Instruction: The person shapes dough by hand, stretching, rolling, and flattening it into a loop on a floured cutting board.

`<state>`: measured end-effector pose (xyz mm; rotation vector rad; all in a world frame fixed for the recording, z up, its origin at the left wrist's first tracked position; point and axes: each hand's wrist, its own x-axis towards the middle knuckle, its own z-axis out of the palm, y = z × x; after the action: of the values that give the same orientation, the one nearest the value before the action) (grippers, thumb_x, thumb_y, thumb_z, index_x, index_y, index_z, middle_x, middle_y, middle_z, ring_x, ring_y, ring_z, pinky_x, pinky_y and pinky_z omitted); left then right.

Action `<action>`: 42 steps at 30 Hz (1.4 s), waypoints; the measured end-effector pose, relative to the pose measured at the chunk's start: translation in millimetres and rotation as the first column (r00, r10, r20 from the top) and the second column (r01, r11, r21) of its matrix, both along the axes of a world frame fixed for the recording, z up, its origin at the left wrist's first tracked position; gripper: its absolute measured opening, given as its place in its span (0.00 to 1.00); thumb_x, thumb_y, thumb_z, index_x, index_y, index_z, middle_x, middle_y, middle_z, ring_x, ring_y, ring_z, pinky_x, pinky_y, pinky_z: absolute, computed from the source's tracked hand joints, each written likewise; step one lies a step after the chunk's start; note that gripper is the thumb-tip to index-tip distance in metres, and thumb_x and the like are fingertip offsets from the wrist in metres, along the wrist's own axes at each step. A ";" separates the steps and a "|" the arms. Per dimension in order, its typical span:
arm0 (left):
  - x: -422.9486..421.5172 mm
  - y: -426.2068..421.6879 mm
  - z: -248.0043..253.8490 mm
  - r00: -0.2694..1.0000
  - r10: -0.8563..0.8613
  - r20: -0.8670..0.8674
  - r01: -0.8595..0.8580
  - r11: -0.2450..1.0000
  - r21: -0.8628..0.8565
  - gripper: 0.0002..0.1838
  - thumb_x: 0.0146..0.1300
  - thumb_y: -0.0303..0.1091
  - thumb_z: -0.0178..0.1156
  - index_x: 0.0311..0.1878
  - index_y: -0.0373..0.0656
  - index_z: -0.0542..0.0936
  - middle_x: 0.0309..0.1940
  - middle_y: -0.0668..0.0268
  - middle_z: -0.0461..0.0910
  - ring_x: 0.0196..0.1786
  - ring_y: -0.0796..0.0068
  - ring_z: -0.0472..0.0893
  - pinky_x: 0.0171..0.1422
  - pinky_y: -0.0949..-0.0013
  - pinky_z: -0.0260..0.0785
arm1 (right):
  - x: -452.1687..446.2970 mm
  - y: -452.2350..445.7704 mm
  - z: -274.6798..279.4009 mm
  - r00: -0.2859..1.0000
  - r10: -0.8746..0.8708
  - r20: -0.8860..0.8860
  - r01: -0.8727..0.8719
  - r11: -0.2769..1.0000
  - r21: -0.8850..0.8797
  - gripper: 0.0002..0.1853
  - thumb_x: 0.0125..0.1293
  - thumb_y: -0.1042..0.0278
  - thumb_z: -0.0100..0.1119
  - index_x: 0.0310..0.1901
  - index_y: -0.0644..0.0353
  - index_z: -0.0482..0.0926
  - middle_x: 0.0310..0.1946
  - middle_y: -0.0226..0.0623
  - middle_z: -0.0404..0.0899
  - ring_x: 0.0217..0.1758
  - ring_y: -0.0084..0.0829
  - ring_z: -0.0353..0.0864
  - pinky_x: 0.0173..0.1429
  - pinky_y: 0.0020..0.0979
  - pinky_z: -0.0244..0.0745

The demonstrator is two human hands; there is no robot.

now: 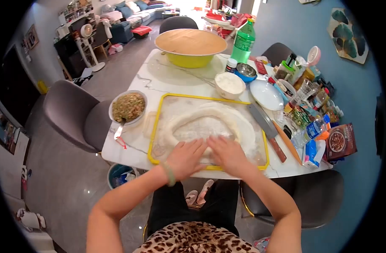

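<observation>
A long rope of pale dough [210,110] curves in a loop on a floured board with a yellow rim [155,130]. At the loop's near side, my left hand [186,158] rests on the dough with its fingers stretched out. Beside it, my right hand [228,155] also lies flat on the dough, fingers extended. Both hands partly hide the stretch of dough beneath them. White flour [248,133] dusts the board around the rope. To the right, a cleaver [262,121] with a wooden handle lies across the board's corner, alongside a wooden rolling pin [287,142].
A bowl of chopped filling [128,106] with a spoon [119,130] stands left of the board. Behind it are a flour bowl [229,83], a yellow basin [188,60] under a round tray, and a green bottle [243,42]. Jars and packets crowd the right side.
</observation>
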<state>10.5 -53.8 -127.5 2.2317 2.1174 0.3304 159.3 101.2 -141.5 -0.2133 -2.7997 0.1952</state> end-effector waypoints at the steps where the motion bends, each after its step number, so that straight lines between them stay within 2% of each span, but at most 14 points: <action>1: 4.3 -9.2 0.1 1.000 -0.012 0.006 0.012 1.000 0.001 0.36 0.60 0.50 0.55 0.66 0.38 0.60 0.67 0.52 0.59 0.70 0.58 0.60 0.67 0.53 0.55 | 12.1 -13.2 2.8 1.000 -0.007 -0.017 0.008 0.999 0.053 0.21 0.61 0.60 0.54 0.55 0.57 0.73 0.57 0.41 0.72 0.60 0.42 0.69 0.60 0.41 0.65; 6: -4.2 19.4 -12.9 0.984 0.156 -0.088 -0.150 0.986 0.075 0.35 0.61 0.52 0.53 0.65 0.38 0.61 0.65 0.51 0.62 0.69 0.58 0.60 0.67 0.49 0.53 | -30.7 12.4 -9.8 0.987 -0.119 -0.109 0.129 0.988 0.083 0.19 0.63 0.58 0.53 0.53 0.55 0.75 0.57 0.35 0.72 0.59 0.41 0.70 0.57 0.44 0.67; 10: -26.1 53.1 -6.7 0.972 0.232 -0.030 -0.228 0.968 0.109 0.32 0.63 0.52 0.51 0.64 0.39 0.64 0.65 0.53 0.64 0.69 0.58 0.60 0.70 0.50 0.49 | -61.1 40.7 -16.8 0.962 -0.182 -0.202 0.195 0.980 0.047 0.18 0.63 0.58 0.52 0.53 0.53 0.75 0.55 0.35 0.74 0.58 0.41 0.70 0.57 0.44 0.67; 13: -11.3 18.9 -4.4 0.986 0.157 -0.065 -0.151 0.985 0.086 0.35 0.62 0.52 0.53 0.67 0.42 0.61 0.65 0.55 0.63 0.69 0.60 0.60 0.69 0.49 0.50 | -33.7 26.4 -19.8 0.984 -0.101 -0.149 0.119 0.986 0.115 0.18 0.63 0.59 0.53 0.55 0.51 0.74 0.56 0.35 0.73 0.58 0.42 0.70 0.57 0.46 0.66; 15: -0.1 -13.7 3.4 0.991 0.111 -0.072 -0.108 0.993 0.042 0.36 0.61 0.53 0.53 0.68 0.43 0.60 0.66 0.55 0.62 0.69 0.61 0.60 0.69 0.49 0.49 | 3.2 0.3 2.7 0.998 0.063 -0.022 -0.061 0.996 0.070 0.20 0.62 0.60 0.54 0.57 0.49 0.73 0.59 0.34 0.71 0.60 0.43 0.69 0.58 0.46 0.66; 20: -5.7 -13.8 -3.2 0.992 0.085 -0.089 -0.082 0.996 0.035 0.38 0.61 0.51 0.55 0.70 0.45 0.56 0.67 0.55 0.61 0.70 0.60 0.60 0.69 0.46 0.48 | -0.6 -4.6 -0.7 0.999 0.022 -0.028 -0.019 0.996 0.090 0.21 0.63 0.59 0.53 0.58 0.49 0.72 0.60 0.36 0.69 0.61 0.43 0.69 0.58 0.45 0.65; 23: -14.7 25.2 -7.8 0.984 0.169 -0.056 -0.164 0.983 0.087 0.33 0.61 0.50 0.55 0.64 0.43 0.62 0.64 0.55 0.64 0.67 0.60 0.63 0.66 0.43 0.50 | -45.4 31.0 -8.2 0.999 -0.040 -0.036 0.041 0.999 0.005 0.21 0.65 0.57 0.48 0.58 0.52 0.72 0.60 0.39 0.69 0.60 0.44 0.69 0.60 0.45 0.64; 24: -13.9 33.4 -5.6 0.979 0.203 -0.032 -0.201 0.978 0.060 0.30 0.61 0.49 0.55 0.62 0.42 0.64 0.63 0.55 0.65 0.66 0.60 0.64 0.65 0.42 0.50 | -59.4 46.8 -12.6 0.997 0.046 -0.058 -0.046 0.999 -0.002 0.19 0.65 0.58 0.46 0.55 0.54 0.73 0.59 0.40 0.70 0.60 0.44 0.69 0.60 0.44 0.64; 30: -12.9 31.9 -9.9 0.984 0.047 0.169 -0.077 0.982 0.171 0.17 0.51 0.35 0.64 0.43 0.41 0.74 0.43 0.56 0.74 0.48 0.56 0.74 0.51 0.58 0.67 | -40.9 79.6 8.3 0.988 0.156 0.001 -0.156 0.988 0.017 0.13 0.66 0.61 0.42 0.38 0.59 0.75 0.48 0.42 0.74 0.52 0.42 0.73 0.56 0.41 0.67; 35: -52.7 1.2 8.2 0.994 0.022 0.105 -0.030 0.997 0.077 0.14 0.49 0.32 0.65 0.37 0.41 0.73 0.36 0.56 0.74 0.42 0.53 0.75 0.46 0.58 0.70 | 23.0 80.1 26.1 0.965 -0.188 0.183 0.167 0.978 0.124 0.11 0.65 0.62 0.46 0.38 0.60 0.75 0.38 0.39 0.78 0.44 0.39 0.78 0.47 0.41 0.72; 38: -61.1 -6.5 18.9 0.996 0.027 0.088 -0.031 0.998 0.051 0.16 0.49 0.34 0.65 0.40 0.39 0.74 0.37 0.55 0.75 0.43 0.52 0.75 0.47 0.58 0.69 | 34.0 47.8 37.7 0.910 -0.240 0.339 0.220 0.971 0.097 0.15 0.64 0.61 0.50 0.45 0.62 0.75 0.43 0.45 0.79 0.47 0.41 0.78 0.50 0.40 0.72; 40: -34.9 -8.6 22.2 0.990 0.116 0.078 -0.119 0.992 0.037 0.20 0.50 0.35 0.66 0.45 0.39 0.75 0.41 0.53 0.75 0.45 0.52 0.76 0.50 0.58 0.69 | 29.2 20.5 32.5 0.980 -0.161 0.121 0.137 0.973 0.187 0.16 0.62 0.62 0.52 0.47 0.64 0.74 0.43 0.47 0.79 0.46 0.43 0.79 0.51 0.41 0.71; 41: -20.5 -7.5 24.4 0.992 0.089 0.086 -0.091 0.996 0.016 0.29 0.51 0.37 0.65 0.54 0.35 0.71 0.47 0.49 0.74 0.51 0.52 0.74 0.57 0.58 0.66 | 21.8 7.6 26.3 0.997 -0.071 0.020 0.068 0.989 0.133 0.14 0.61 0.64 0.53 0.43 0.65 0.74 0.42 0.46 0.78 0.46 0.42 0.78 0.50 0.41 0.72; 42: -5.8 -3.6 17.3 0.992 0.090 0.086 -0.092 0.996 0.017 0.29 0.51 0.37 0.65 0.54 0.35 0.71 0.47 0.49 0.74 0.51 0.52 0.74 0.57 0.58 0.66 | 10.9 -2.0 19.8 0.996 0.017 -0.086 -0.009 0.996 0.086 0.12 0.59 0.65 0.53 0.40 0.66 0.74 0.40 0.45 0.78 0.45 0.42 0.78 0.49 0.40 0.72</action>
<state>4.8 -57.4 -110.2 2.0955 2.1859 0.4448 170.2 99.2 -121.7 -0.1619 -2.7170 0.0846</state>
